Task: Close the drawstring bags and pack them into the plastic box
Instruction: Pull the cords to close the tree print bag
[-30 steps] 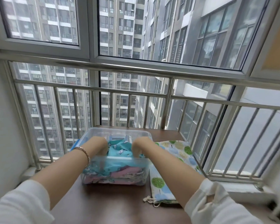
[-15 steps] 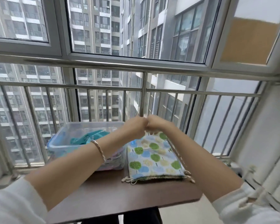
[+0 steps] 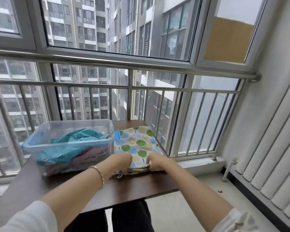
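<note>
Fingers (image 3: 150, 165) of the left hand (image 3: 122, 162) and right hand (image 3: 158, 163) pinch the near hem of the bag (image 3: 137, 143), probably to draw its mouth shut. It lies flat along the right edge of the table (image 3: 132, 186), beside the box (image 3: 77, 126).

Head view, down over table (image 3: 141, 186)
</note>
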The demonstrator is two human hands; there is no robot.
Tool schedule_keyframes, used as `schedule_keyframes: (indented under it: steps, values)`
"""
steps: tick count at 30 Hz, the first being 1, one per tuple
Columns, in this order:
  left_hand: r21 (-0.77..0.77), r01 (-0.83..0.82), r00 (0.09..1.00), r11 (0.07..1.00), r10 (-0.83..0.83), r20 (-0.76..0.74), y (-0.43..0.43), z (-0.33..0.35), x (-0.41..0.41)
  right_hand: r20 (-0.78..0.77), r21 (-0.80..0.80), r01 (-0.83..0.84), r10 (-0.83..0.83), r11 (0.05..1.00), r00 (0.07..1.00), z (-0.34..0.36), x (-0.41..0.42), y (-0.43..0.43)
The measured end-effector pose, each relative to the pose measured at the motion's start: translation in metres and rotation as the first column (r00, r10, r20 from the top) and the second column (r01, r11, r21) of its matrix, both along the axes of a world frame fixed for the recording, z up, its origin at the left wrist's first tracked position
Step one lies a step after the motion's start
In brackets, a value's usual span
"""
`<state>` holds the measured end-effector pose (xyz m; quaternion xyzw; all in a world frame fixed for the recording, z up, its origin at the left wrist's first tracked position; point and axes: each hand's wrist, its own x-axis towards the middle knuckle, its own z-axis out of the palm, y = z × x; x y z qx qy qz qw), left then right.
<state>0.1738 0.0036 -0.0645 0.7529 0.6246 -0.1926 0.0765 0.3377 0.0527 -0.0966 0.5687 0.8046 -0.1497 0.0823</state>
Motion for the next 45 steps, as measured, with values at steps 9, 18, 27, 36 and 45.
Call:
schedule_keyframes:
  steps: [9,18,27,36,45]
  values:
    - [0.232,-0.218,0.86,0.948,0.074,0.505,0.022,0.037,-0.006,-0.031,0.083,0.066,-0.063,0.994,0.998,0.025,0.0,0.014]
    - [0.122,-0.612,0.206,0.781,0.009,0.979,0.033,0.093,0.002,-0.895,-0.195,0.323,-0.303,0.926,0.328,0.115,-0.034,0.047]
    - [0.2,-0.526,0.033,0.826,-0.215,0.976,0.01,0.171,-0.008,-0.984,0.05,0.402,-0.024,0.914,0.177,0.193,-0.036,0.042]
    - [0.35,-0.546,0.187,0.761,-0.297,0.936,-0.043,0.193,-0.051,-0.903,0.205,0.186,0.112,0.961,0.414,0.223,-0.053,-0.004]
    - [0.384,-0.563,0.275,0.732,-0.272,0.922,-0.092,0.196,-0.118,-0.872,-0.043,-0.285,0.103,0.957,0.479,0.233,-0.069,-0.033]
